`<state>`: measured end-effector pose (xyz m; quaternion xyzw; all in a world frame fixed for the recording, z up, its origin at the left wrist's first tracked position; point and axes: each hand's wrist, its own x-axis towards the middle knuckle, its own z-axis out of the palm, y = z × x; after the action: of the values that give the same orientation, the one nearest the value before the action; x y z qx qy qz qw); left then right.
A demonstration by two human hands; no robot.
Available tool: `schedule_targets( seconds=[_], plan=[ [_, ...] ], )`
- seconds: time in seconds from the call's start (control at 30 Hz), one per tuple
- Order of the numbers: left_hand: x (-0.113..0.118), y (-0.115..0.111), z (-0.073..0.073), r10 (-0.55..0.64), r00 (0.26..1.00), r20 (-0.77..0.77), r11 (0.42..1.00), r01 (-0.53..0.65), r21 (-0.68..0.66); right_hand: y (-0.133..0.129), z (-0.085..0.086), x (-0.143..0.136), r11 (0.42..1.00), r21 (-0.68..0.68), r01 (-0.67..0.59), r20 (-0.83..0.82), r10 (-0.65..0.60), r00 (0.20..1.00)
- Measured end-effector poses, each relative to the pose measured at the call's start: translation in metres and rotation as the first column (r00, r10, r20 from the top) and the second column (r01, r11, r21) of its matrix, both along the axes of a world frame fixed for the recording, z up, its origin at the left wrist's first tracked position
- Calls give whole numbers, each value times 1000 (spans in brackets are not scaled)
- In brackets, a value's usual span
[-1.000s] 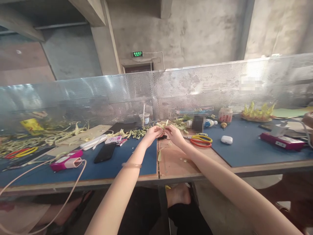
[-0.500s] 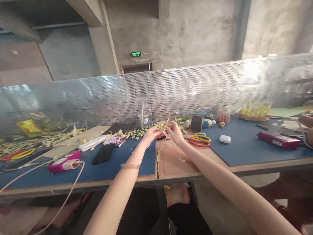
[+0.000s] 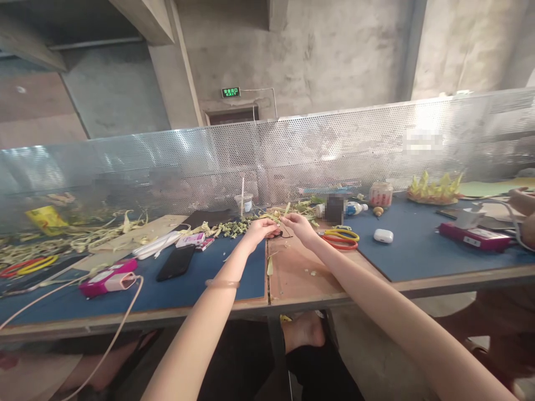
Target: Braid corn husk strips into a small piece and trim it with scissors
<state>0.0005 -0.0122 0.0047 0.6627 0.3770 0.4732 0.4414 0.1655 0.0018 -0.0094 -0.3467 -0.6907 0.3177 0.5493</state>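
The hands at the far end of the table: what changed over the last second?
The right hand rose, drawing a pale leaf strip upward, then dropped back to meet the left hand. Both pinch the strip throughout. The scissors, phone and earbud case stayed put.

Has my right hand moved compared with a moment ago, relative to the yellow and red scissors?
Yes. The right hand has dropped back toward the table and closed in on the left hand, measured against the scissors beside it.
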Motion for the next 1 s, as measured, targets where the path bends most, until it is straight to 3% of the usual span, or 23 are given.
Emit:
schedule_targets(
  seconds=[0.6,1.0],
  plan=[
    [1,-1,3,-14,999,-41,1000,14,-9,6,-3,-3,966,114,232,58,-240,969],
    [3,-4,5,-19,1000,10,999,19,-41,0,-4,-6,986,104,129,2,-130,992]
  ],
)
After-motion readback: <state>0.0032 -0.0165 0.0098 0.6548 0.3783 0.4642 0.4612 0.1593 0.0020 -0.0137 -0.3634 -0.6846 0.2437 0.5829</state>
